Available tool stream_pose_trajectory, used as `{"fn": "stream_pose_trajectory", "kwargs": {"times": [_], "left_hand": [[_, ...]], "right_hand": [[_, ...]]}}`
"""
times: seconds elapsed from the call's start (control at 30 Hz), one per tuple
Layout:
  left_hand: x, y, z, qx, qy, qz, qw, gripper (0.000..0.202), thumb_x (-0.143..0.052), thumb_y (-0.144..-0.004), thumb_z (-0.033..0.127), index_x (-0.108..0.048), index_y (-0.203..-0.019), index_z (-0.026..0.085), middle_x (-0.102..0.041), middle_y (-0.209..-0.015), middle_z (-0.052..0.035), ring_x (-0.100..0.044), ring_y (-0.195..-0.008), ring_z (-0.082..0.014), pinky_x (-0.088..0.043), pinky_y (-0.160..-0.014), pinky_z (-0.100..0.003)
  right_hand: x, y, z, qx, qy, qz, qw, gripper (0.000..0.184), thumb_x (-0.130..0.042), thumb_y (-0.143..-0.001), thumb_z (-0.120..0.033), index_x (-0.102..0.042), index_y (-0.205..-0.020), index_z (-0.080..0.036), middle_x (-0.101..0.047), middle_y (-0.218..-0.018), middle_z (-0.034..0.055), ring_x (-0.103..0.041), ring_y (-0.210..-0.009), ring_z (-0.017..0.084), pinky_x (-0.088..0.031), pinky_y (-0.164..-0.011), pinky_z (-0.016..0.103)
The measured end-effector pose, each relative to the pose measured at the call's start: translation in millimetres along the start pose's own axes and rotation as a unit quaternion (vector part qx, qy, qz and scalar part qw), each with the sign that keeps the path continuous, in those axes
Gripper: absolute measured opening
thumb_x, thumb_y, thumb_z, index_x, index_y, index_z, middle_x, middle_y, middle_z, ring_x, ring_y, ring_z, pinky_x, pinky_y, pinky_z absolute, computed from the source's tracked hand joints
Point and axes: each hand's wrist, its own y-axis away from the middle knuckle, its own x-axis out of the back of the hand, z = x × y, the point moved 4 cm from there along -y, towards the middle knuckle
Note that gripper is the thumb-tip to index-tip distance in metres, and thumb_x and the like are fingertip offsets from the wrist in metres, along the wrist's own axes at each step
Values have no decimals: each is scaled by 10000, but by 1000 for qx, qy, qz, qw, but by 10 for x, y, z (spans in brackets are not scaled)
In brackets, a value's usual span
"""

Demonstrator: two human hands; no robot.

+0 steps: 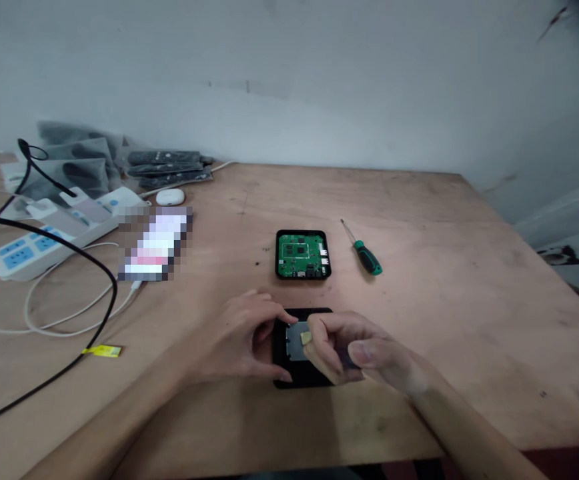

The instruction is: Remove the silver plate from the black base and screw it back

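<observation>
A black square cover (294, 373) with a grey metal plate (295, 341) inside lies on the wooden table near the front edge. My left hand (242, 340) grips its left side, fingers curled on the edge. My right hand (349, 353) is pinched over the plate's right part, with a small yellowish piece (306, 338) at its fingertips. Farther back sits the other black half (303, 254) holding a green circuit board. A green-handled screwdriver (364, 252) lies to its right, untouched.
At the left are a white power strip (44, 233), a black cable (84, 267), white cords, a phone (155, 243), a white earbud case (170, 197), grey bags and black remotes (169, 167). A yellow tag (103, 351) lies by the cable. The wall is behind the table (469, 300).
</observation>
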Motion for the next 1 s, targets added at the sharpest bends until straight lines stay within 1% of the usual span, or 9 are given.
{"fn": "stream_pose_trajectory", "kwargs": {"times": [0.13,0.3,0.47,0.57,0.63,0.7,0.8,0.87,1.0], "left_hand": [[-8,-4,-2,-4,-3,0,1000,660,-944,-781,662,-738,-1243,239,-628,-787,27,-581,-792,-195,-376,-746,-321],[-11,4,-4,4,-4,-6,1000,661,-927,-794,680,-738,-1247,238,-617,-775,29,-569,-762,-185,-379,-737,-320],[-17,4,-22,0,0,-3,1000,664,-922,-793,690,-737,-1243,238,-631,-780,17,-579,-769,-196,-376,-729,-324],[-19,4,-27,-3,-2,-3,1000,672,-924,-786,694,-738,-1249,244,-625,-779,22,-581,-770,-193,-383,-727,-327],[-17,3,-18,-2,-5,-6,1000,660,-920,-799,683,-738,-1258,245,-625,-786,21,-587,-779,-195,-392,-728,-331],[-14,1,-6,1,-7,-7,1000,654,-918,-802,680,-740,-1257,245,-628,-786,18,-592,-786,-201,-399,-726,-337],[-11,-1,-1,1,-7,0,1000,665,-917,-784,703,-742,-1236,247,-625,-764,17,-582,-772,-206,-389,-706,-339],[-16,2,-8,-4,-8,1,1000,665,-912,-790,708,-737,-1239,250,-633,-769,15,-582,-774,-206,-383,-708,-331],[-17,7,-22,-5,-9,1,1000,668,-917,-792,701,-735,-1254,254,-643,-789,15,-588,-789,-201,-376,-727,-317]], "right_hand": [[20,1,-13,11,53,-5,999,383,-721,-995,-490,-629,-839,-152,-533,-690,-22,-375,-575,110,-273,-573,264],[70,17,-7,34,134,-12,990,569,-548,-1104,-530,-603,-669,-167,-526,-629,3,-440,-571,132,-303,-567,287],[75,12,4,30,157,-4,987,654,-460,-1136,-587,-532,-623,-188,-489,-583,-6,-405,-550,127,-274,-557,295],[16,-30,-39,59,143,-4,988,671,-409,-1138,-615,-480,-614,-201,-432,-563,-21,-358,-529,122,-247,-550,307],[-15,-63,-70,77,127,2,989,654,-431,-1121,-620,-476,-619,-203,-384,-555,-37,-322,-517,119,-220,-543,313],[-18,-88,-82,83,113,5,990,615,-521,-1084,-607,-494,-624,-200,-379,-563,-42,-319,-528,121,-219,-556,316],[22,-88,-51,75,93,-14,993,536,-659,-1029,-543,-543,-646,-187,-444,-595,-29,-374,-562,128,-257,-594,315],[70,-64,-3,60,78,-24,995,479,-701,-998,-527,-598,-689,-176,-494,-624,-19,-403,-585,136,-262,-600,309],[139,-5,103,16,15,-6,1000,374,-785,-914,-503,-671,-855,-151,-540,-690,-22,-368,-599,127,-232,-581,286]]}}
